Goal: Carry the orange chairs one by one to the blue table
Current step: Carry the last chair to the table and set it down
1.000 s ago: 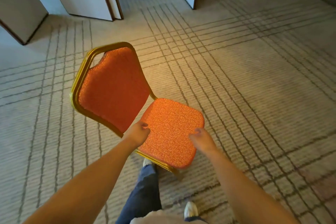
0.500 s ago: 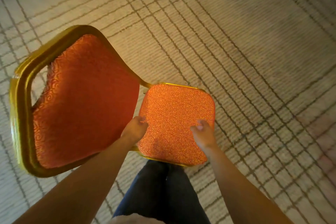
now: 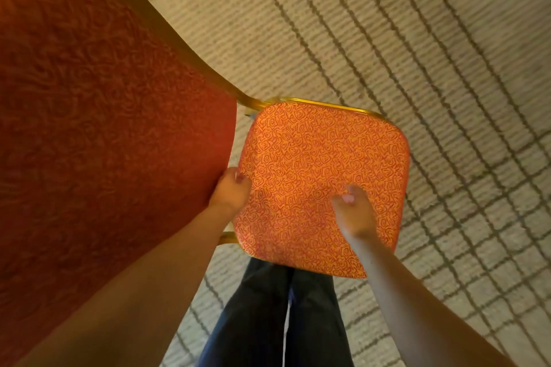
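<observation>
Orange patterned fabric fills most of the view: the chair point(image 3: 322, 164) is held up close to the head camera, nearer than half a second ago, and its backrest point(image 3: 104, 113) now covers the whole left side where its full outline showed before. The doors seen a second ago are out of view and the camera looks straight down. Judgement: the chair is lifted off the carpet point(image 3: 417, 39) and the carry is under way; the blue surface is not in sight, so progress towards it cannot be assessed. The left grip point(image 3: 231, 191), a bare hand, is curled round the seat edge just beside the foot of the backrest, thumb on top. The right grip point(image 3: 354, 208) is blurred; its fingers appear curled against the seat fabric towards the near edge, and what it holds underneath is hidden. The seat lies between and ahead of both grips, above the person's dark trousers point(image 3: 268, 322), with the gold frame point(image 3: 322, 104) showing along its far edge.
</observation>
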{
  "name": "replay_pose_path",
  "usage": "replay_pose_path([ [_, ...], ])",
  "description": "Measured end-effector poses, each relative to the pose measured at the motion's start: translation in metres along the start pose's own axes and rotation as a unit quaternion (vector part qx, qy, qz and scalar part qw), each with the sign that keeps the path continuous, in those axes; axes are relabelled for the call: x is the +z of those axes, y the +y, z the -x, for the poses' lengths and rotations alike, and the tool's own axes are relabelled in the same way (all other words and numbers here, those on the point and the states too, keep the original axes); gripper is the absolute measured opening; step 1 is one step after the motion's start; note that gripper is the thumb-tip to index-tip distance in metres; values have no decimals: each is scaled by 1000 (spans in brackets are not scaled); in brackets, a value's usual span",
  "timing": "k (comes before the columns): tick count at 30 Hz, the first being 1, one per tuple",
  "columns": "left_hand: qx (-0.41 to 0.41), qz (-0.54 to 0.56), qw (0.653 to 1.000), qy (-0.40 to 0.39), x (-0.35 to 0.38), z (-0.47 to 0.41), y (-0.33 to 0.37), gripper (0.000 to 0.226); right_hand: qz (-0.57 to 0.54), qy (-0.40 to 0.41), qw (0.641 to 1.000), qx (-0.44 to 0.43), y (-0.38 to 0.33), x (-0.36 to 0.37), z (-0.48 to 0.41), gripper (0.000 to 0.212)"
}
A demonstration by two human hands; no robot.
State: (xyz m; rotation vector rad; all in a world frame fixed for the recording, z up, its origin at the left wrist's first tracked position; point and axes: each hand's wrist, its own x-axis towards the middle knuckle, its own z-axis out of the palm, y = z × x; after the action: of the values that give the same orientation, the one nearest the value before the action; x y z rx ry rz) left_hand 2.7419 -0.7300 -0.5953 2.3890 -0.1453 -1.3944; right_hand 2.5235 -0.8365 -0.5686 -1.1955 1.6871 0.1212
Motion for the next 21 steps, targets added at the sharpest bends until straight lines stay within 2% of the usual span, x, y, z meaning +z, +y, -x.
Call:
replay_pose_path([
  [5,-21,19,1000,13,18,-31,2,67,-43,10,999,-7,11,15,-22,51],
  [12,-66,60,995,48,31,-73,-3,63,-46,106,990,-78,16,24,-52,41],
  [17,-46,27,996,66,39,-92,-8,73,-29,155,979,-125,20,27,-62,40],
  [21,-43,55,993,98,43,-92,-7,72,10,173,976,-136,21,29,-63,43],
])
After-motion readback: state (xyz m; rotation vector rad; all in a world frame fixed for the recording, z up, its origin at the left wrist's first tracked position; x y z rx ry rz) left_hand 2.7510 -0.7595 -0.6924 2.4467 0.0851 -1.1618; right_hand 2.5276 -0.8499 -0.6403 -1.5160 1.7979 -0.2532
